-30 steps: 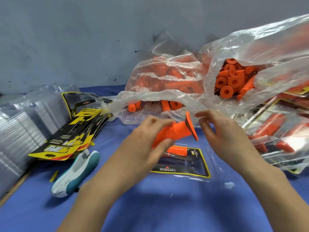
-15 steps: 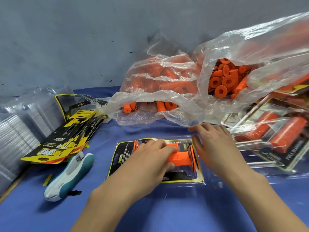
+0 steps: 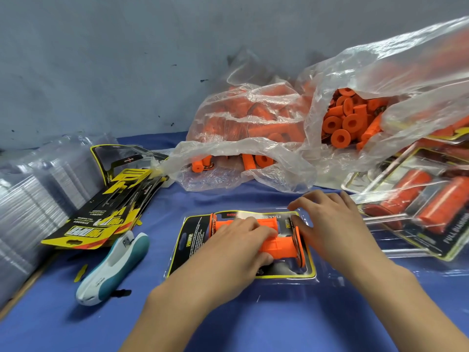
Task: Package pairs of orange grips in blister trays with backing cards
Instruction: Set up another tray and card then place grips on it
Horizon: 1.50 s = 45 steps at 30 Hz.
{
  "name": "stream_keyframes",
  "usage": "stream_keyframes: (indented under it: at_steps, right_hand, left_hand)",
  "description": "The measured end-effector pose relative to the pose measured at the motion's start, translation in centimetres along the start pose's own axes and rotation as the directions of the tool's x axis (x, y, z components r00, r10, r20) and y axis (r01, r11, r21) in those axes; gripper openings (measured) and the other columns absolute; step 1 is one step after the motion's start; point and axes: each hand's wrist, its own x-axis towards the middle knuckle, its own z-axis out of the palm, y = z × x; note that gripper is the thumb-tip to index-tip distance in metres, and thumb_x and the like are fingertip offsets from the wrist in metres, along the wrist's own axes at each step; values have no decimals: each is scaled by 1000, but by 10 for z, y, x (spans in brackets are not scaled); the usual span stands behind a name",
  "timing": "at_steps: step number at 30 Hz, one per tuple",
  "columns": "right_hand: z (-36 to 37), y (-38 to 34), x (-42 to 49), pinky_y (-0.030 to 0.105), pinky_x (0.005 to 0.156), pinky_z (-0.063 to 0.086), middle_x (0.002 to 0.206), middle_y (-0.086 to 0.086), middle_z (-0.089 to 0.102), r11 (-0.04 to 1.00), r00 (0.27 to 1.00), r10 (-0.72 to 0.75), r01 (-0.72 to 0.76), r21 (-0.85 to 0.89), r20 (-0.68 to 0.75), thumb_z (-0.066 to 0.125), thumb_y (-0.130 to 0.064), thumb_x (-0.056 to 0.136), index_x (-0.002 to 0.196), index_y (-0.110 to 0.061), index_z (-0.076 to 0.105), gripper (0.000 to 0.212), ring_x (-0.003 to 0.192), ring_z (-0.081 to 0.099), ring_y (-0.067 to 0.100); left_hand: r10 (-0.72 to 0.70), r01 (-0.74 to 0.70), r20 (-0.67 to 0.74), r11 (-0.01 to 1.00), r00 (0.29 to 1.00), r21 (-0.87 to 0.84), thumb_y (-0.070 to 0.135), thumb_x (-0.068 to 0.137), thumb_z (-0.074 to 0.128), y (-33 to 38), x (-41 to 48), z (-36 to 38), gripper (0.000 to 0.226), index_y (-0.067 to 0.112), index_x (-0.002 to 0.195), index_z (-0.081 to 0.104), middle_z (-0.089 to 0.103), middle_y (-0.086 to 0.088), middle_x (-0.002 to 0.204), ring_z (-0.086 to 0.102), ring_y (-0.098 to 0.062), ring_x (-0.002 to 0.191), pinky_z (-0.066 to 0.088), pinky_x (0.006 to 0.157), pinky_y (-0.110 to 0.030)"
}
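— From the head camera, what are the hands doing?

— Both are on the blister tray [image 3: 243, 250], which lies with its black-and-yellow backing card [image 3: 189, 242] near the front middle of the blue table [image 3: 76, 331]. The left hand [image 3: 236, 250] lies over the near orange grip [image 3: 278, 246], fingers curled on top and thumb tucked under its front side, so it is holding that grip in the tray. A second orange grip [image 3: 266, 223] lies just behind, parallel.

— And the right hand?

— The right hand [image 3: 330, 224] rests at the tray's right end, fingers loosely spread, thumb against the near grip's flange. It looks like pressing rather than grasping, though the fingertips are blurred.

— What else is on the table?

— A white-and-teal stapler [image 3: 114, 268] lies left of the tray. Behind it is a fanned pile of backing cards [image 3: 101, 222], and a stack of clear empty trays [image 3: 33, 199] at the left edge. Toward the back right, clear plastic bags [image 3: 253, 138] hold loose grips [image 3: 347, 123]. Finished packs [image 3: 418, 207] lie at the right edge.
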Motion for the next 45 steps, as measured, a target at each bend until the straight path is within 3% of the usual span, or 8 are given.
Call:
stream_keyframes:
  at_steps: [16, 19, 24, 27, 30, 34, 39, 45]
  right_hand:
    - [-1, 0, -1, 44, 116, 18, 130, -15, 53, 1000, 1000, -20, 20, -8, 12, 45, -52, 97, 113, -47, 65, 26, 123, 46, 16]
    - [-2, -1, -2, 45, 117, 19, 128, -15, 55, 1000, 1000, -15, 15, 1, 3, 46, -50, 97, 113, -45, 65, 25, 122, 47, 17]
    - [-2, -1, -3, 45, 119, 17, 127, -15, 55, 1000, 1000, -5, 5, 14, -8, 46, -48, 98, 116, -43, 64, 26, 123, 47, 18]
    - [-2, -2, -3, 45, 119, 17, 126, -14, 56, 1000, 1000, -1, 2, 25, -25, 47, -47, 98, 115, -43, 65, 25, 122, 48, 18]
    - [-2, -2, -4, 45, 118, 19, 123, -13, 58, 1000, 999, -7, 8, 30, -43, 49, -46, 97, 113, -41, 67, 24, 120, 50, 20]
    - [-4, -3, -6, 47, 110, 32, 115, -8, 64, 998, 994, -10, 16, 60, -104, 56, -37, 96, 106, -35, 71, 18, 110, 56, 24]
    - [-9, -6, -15, 46, 93, 45, 102, 0, 69, 984, 959, -23, 72, 162, -284, 63, -20, 91, 105, -23, 73, 17, 96, 62, 32]
    - [-22, -25, -47, 41, 83, 48, 102, -7, 65, 905, 894, 27, 168, 392, -447, 56, -14, 93, 111, -24, 69, 25, 96, 58, 22]
  left_hand:
    - [-6, -3, -95, 996, 995, -94, 48, 99, 46, -7, -3, -6, 33, 36, 129, 54, 52, 16, 121, 44, -5, 118, 36, 103, -31]
    - [-174, 131, -247, 974, 953, -183, 44, 98, 48, -27, -7, -19, 29, 33, 122, 60, 58, 16, 115, 50, -4, 112, 40, 100, -30]
    - [-567, 493, -386, 824, 728, -281, 28, 101, 49, -71, -20, -30, 25, 18, 119, 63, 63, -3, 112, 59, -21, 102, 46, 89, -37]
    - [-690, 641, -264, 724, 674, -254, 27, 101, 49, -86, -29, -27, 25, 13, 116, 64, 67, -10, 111, 60, -28, 100, 45, 87, -37]
    - [-745, 682, -102, 649, 659, -338, 24, 103, 43, -95, -34, -16, 30, 4, 92, 63, 67, -20, 95, 62, -30, 85, 53, 83, -41]
    - [-769, 678, 58, 523, 637, -516, 16, 103, 41, -96, -40, -8, 35, -7, 86, 62, 59, -9, 64, 51, -11, 43, 44, 46, -19]
    - [-745, 658, 128, 479, 655, -580, 21, 102, 46, -105, -50, -1, 35, -3, 87, 66, 61, -9, 64, 52, -20, 59, 45, 57, -30]
    - [-709, 591, 102, 490, 698, -641, 20, 100, 52, -108, -52, 4, 23, 7, 91, 68, 58, -6, 62, 50, -21, 60, 39, 52, -28]
